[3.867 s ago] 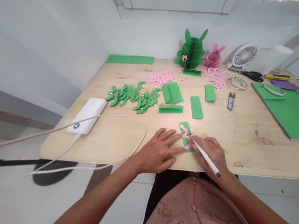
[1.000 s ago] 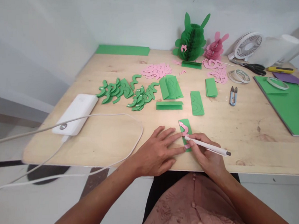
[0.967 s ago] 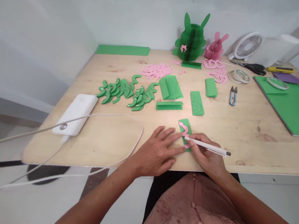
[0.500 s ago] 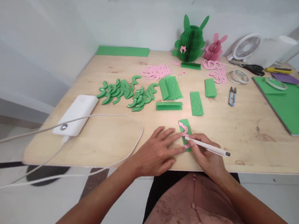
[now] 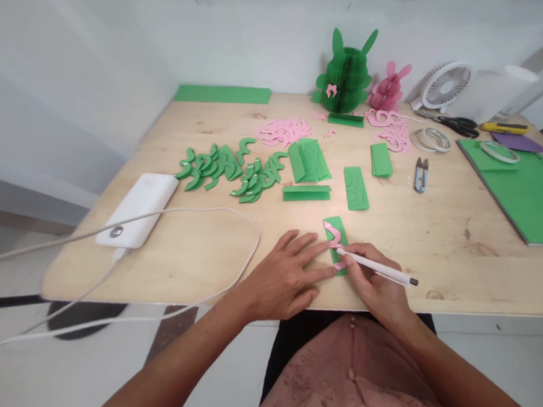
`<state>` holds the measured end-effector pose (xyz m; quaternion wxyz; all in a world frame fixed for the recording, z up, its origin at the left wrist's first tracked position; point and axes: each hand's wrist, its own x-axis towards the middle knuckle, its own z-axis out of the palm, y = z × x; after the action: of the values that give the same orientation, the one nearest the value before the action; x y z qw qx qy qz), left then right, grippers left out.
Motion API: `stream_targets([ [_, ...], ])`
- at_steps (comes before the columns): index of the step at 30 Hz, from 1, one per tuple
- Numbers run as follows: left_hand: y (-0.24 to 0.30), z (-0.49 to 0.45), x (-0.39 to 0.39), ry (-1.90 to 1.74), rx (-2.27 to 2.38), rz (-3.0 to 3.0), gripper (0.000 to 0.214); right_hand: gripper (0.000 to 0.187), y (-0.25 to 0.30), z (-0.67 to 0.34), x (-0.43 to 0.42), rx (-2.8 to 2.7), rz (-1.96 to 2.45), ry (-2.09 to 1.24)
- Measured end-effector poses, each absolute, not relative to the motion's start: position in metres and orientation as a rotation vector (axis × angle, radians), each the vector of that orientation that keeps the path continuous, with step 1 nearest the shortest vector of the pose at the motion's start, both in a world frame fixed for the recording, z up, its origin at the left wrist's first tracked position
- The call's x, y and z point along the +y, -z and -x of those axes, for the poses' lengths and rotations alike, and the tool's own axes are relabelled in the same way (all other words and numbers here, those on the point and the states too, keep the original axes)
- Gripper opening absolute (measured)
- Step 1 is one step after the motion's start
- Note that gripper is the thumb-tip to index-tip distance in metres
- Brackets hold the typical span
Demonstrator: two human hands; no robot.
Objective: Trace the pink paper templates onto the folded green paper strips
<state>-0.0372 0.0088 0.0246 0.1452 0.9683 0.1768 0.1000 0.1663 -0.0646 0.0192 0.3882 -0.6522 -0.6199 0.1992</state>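
A small green paper strip (image 5: 339, 229) lies near the table's front edge with a curved pink paper cutout (image 5: 332, 235) on top of it. My left hand (image 5: 283, 279) lies flat with fingers spread, its fingertips pressing the cutout and strip down. My right hand (image 5: 375, 278) is closed around a white pen (image 5: 377, 267), whose tip touches the pink cutout's edge.
Behind lie green strips (image 5: 356, 187), piles of green cutouts (image 5: 232, 169) and pink cutouts (image 5: 284, 130), a white power bank (image 5: 136, 200) with cable, snips (image 5: 419, 174), tape rolls (image 5: 431, 138), scissors (image 5: 460, 124), a green sheet (image 5: 522, 192), a fan (image 5: 444, 86) and two paper rabbits (image 5: 346, 71).
Since the oldest frame the pen has swung from pointing toward me to lying out to the right. Over the last second both hands stay almost still; the view shifts slightly.
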Motion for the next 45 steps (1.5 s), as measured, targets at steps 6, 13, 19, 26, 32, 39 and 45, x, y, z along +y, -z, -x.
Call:
stream_targets([
  [6, -0.0242, 0.037, 0.0084, -0.287, 0.518, -2.797, 0.046, 0.012, -0.0179, -0.1672, -0.0649, -1.573, 1.65, -0.509],
  [13, -0.0254, 0.0367, 0.0087, -0.304, 0.51, -2.803, 0.045, 0.012, -0.0167, -0.1673, -0.0659, -1.572, 1.66, -0.492],
  [19, -0.0251, 0.0368, 0.0087, -0.296, 0.512, -2.796, 0.044, 0.011, -0.018, -0.1672, -0.0661, -1.58, 1.657, -0.461],
  [26, -0.0255, 0.0364, 0.0091, -0.293, 0.503, -2.795, 0.044, 0.012, -0.0189, -0.1685, -0.0667, -1.617, 1.663, -0.422],
  [32, -0.0252, 0.0365, 0.0087, -0.283, 0.509, -2.784, 0.045, 0.013, -0.022, -0.1681, -0.0673, -1.648, 1.671, -0.368],
  [39, -0.0232, 0.0368, 0.0091, -0.306, 0.502, -2.78, 0.043, 0.012, -0.0211, -0.17, -0.0685, -1.678, 1.639, -0.328],
  [45, -0.0226, 0.037, 0.0094, -0.3, 0.5, -2.776, 0.042, 0.011, -0.0217, -0.1703, -0.0698, -1.678, 1.638, -0.314],
])
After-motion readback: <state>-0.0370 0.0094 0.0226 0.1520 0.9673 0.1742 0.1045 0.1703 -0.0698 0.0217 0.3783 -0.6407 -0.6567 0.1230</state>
